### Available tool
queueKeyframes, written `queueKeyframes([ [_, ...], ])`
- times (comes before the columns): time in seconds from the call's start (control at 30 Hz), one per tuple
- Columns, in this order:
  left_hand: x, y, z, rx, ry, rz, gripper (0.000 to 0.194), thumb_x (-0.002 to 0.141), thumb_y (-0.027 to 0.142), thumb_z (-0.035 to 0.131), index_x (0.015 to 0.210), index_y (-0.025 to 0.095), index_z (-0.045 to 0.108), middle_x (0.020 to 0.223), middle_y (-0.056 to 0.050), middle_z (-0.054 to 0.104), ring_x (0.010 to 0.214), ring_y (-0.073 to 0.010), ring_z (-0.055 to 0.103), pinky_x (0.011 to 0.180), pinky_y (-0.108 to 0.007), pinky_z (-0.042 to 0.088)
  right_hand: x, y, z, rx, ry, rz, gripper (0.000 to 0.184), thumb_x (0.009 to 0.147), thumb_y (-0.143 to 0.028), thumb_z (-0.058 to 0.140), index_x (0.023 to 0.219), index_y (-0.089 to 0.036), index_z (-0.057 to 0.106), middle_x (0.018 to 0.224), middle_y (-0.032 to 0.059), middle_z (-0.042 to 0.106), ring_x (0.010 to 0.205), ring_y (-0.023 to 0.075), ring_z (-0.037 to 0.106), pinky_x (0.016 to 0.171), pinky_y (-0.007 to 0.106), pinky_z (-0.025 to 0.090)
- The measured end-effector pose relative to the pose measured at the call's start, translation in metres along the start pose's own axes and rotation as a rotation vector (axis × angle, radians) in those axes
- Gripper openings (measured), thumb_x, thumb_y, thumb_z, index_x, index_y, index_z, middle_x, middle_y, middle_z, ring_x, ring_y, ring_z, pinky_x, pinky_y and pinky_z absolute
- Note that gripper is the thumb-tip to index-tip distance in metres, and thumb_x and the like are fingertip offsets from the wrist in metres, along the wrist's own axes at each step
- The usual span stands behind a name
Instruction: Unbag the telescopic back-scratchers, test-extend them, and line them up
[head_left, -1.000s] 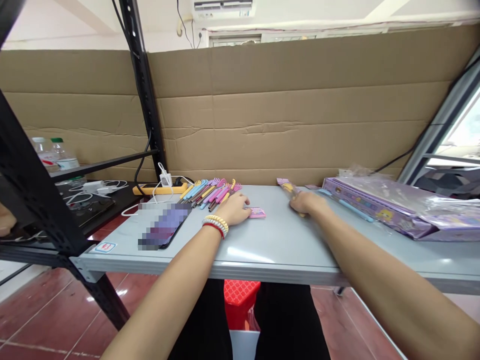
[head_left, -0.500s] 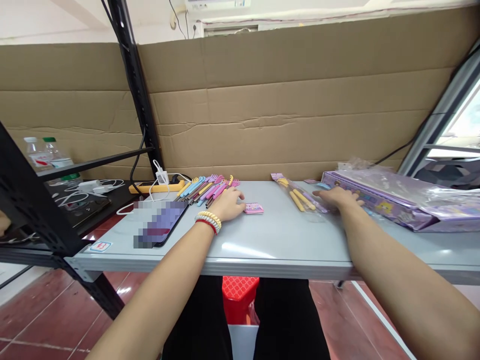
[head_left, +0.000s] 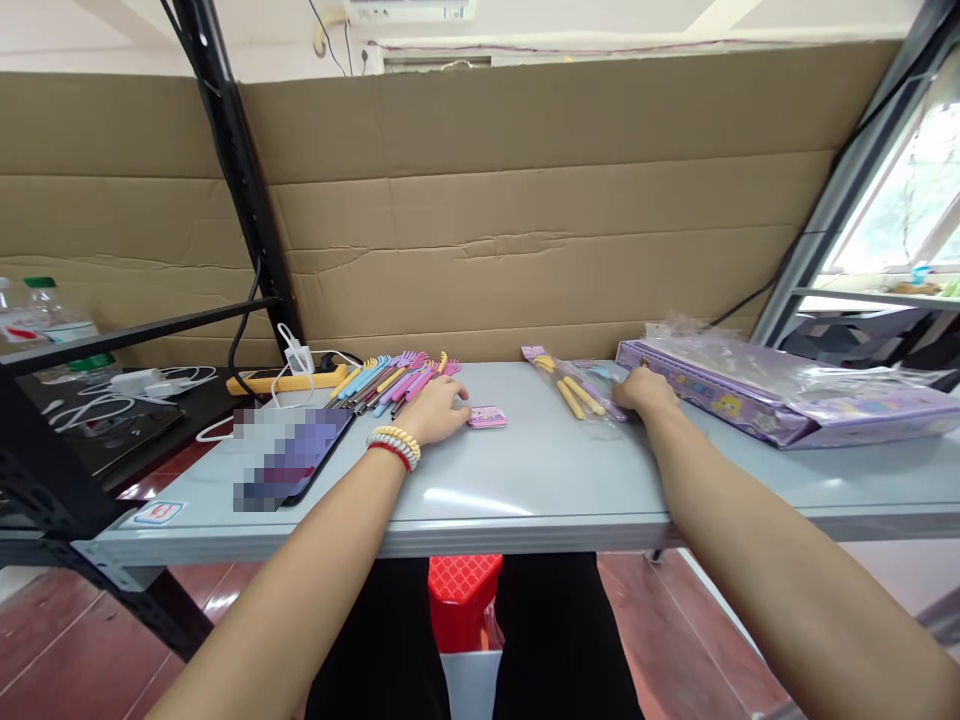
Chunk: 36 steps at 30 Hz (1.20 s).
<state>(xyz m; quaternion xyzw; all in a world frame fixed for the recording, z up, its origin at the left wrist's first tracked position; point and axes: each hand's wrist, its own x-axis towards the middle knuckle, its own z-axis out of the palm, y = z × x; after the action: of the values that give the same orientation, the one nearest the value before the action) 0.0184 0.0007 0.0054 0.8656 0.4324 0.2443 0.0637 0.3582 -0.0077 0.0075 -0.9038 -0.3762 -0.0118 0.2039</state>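
My left hand (head_left: 436,408) lies on the table with its fingers apart, holding nothing. It rests beside a pile of thin rods (head_left: 390,385) with coloured handles and claw-like ends, which look like back scratchers. Just right of its fingertips sits a small stack of pink printed cards (head_left: 487,418). My right hand (head_left: 646,390) is closed, with its fingers curled down at the right end of clear plastic packs. Whatever it grips is hidden. Yellow-handled rods (head_left: 574,393) show inside those packs, left of the hand.
A purple printed box (head_left: 720,400) under crinkled clear plastic stands at the right. On the left are a phone (head_left: 315,455), a yellow power strip (head_left: 292,380) and white cables (head_left: 142,385). Cardboard (head_left: 480,200) walls off the back. Below the table is a red stool (head_left: 465,595).
My right hand has drawn in from beside the box to the packs, and its fingers have curled closed. My left hand stays by the card stack. The view has shifted slightly right.
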Motion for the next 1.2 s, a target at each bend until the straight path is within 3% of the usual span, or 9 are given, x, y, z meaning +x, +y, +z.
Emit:
queueKeyframes([
  [0.1, 0.001, 0.001, 0.000, -0.007, 0.010, 0.004, 0.028, 0.080, 0.032, 0.052, 0.101, 0.017, 0.063, 0.116, -0.009, 0.058, 0.106, -0.0223, 0.056, 0.093, -0.035, 0.044, -0.012, -0.011, -0.009, 0.008, 0.050, -0.066, 0.036, 0.070, -0.021, 0.065, 0.106, -0.013, 0.067, 0.103, 0.0210, 0.064, 0.098, 0.0311, 0.063, 0.075, 0.038, 0.050],
  [0.23, 0.002, 0.005, 0.000, -0.026, 0.040, 0.007, 0.028, 0.080, 0.029, 0.050, 0.103, 0.017, 0.063, 0.114, -0.008, 0.059, 0.103, -0.0215, 0.057, 0.092, -0.034, 0.045, -0.032, -0.027, -0.017, 0.071, 0.262, -0.274, 0.037, 0.073, -0.017, 0.057, 0.110, -0.015, 0.065, 0.101, 0.0164, 0.065, 0.095, 0.0287, 0.061, 0.074, 0.035, 0.047],
  [0.33, 0.003, 0.008, 0.001, -0.049, 0.069, 0.031, 0.033, 0.081, 0.028, 0.050, 0.110, 0.014, 0.059, 0.114, -0.010, 0.059, 0.106, -0.0217, 0.056, 0.094, -0.034, 0.044, -0.046, -0.042, -0.015, 0.115, 0.429, -0.549, 0.035, 0.079, -0.018, 0.049, 0.110, -0.014, 0.064, 0.103, 0.0146, 0.065, 0.094, 0.0263, 0.059, 0.075, 0.034, 0.044],
  [0.47, 0.004, 0.009, 0.002, -0.126, 0.182, 0.016, 0.057, 0.080, 0.028, 0.053, 0.134, 0.014, 0.041, 0.112, -0.010, 0.061, 0.101, -0.0204, 0.057, 0.090, -0.033, 0.046, -0.067, -0.063, -0.002, 0.087, 0.467, -1.030, 0.028, 0.080, -0.015, 0.048, 0.103, -0.014, 0.065, 0.098, 0.0133, 0.066, 0.090, 0.0255, 0.056, 0.076, 0.034, 0.040],
  [0.63, 0.003, 0.008, 0.001, -0.166, 0.178, -0.005, 0.076, 0.080, 0.029, 0.055, 0.147, 0.022, 0.020, 0.105, -0.006, 0.066, 0.092, -0.0177, 0.062, 0.086, -0.030, 0.047, -0.095, -0.084, 0.013, 0.066, 0.510, -1.301, 0.026, 0.083, -0.010, 0.045, 0.099, -0.015, 0.064, 0.094, 0.0133, 0.065, 0.084, 0.0250, 0.053, 0.074, 0.035, 0.036],
  [0.77, 0.001, 0.013, 0.004, -0.269, 0.079, 0.086, 0.080, 0.079, 0.031, 0.056, 0.149, 0.023, 0.018, 0.124, -0.008, 0.060, 0.103, -0.0179, 0.061, 0.092, -0.030, 0.045, -0.112, -0.092, 0.016, 0.132, 0.553, -1.381, 0.030, 0.086, -0.010, 0.040, 0.106, -0.016, 0.062, 0.097, 0.0118, 0.065, 0.081, 0.0229, 0.052, 0.073, 0.034, 0.035],
  [0.93, 0.002, 0.016, 0.006, -0.357, 0.156, 0.105, 0.075, 0.079, 0.026, 0.053, 0.147, 0.020, 0.024, 0.132, -0.009, 0.055, 0.118, -0.0200, 0.053, 0.096, -0.031, 0.043, -0.116, -0.091, 0.012, 0.210, 0.590, -1.409, 0.031, 0.091, -0.022, 0.039, 0.114, -0.015, 0.058, 0.101, 0.0121, 0.064, 0.085, 0.0228, 0.053, 0.076, 0.034, 0.037],
  [1.07, 0.004, 0.013, 0.001, -0.438, 0.263, 0.034, 0.072, 0.079, 0.023, 0.054, 0.146, 0.016, 0.028, 0.136, -0.010, 0.051, 0.116, -0.0202, 0.054, 0.098, -0.031, 0.042, -0.102, -0.083, 0.007, 0.348, 0.615, -1.258, 0.042, 0.085, -0.044, 0.051, 0.111, -0.013, 0.058, 0.105, 0.0159, 0.062, 0.094, 0.0275, 0.053, 0.081, 0.038, 0.039],
  [1.2, 0.007, 0.005, -0.002, -0.518, 0.379, -0.100, 0.074, 0.080, 0.023, 0.054, 0.147, 0.016, 0.025, 0.124, -0.008, 0.060, 0.107, -0.0184, 0.057, 0.095, -0.031, 0.045, -0.082, -0.071, 0.003, 0.565, 0.482, -1.029, 0.030, 0.082, -0.043, 0.051, 0.091, -0.016, 0.063, 0.092, 0.0129, 0.063, 0.087, 0.0253, 0.056, 0.078, 0.038, 0.042],
])
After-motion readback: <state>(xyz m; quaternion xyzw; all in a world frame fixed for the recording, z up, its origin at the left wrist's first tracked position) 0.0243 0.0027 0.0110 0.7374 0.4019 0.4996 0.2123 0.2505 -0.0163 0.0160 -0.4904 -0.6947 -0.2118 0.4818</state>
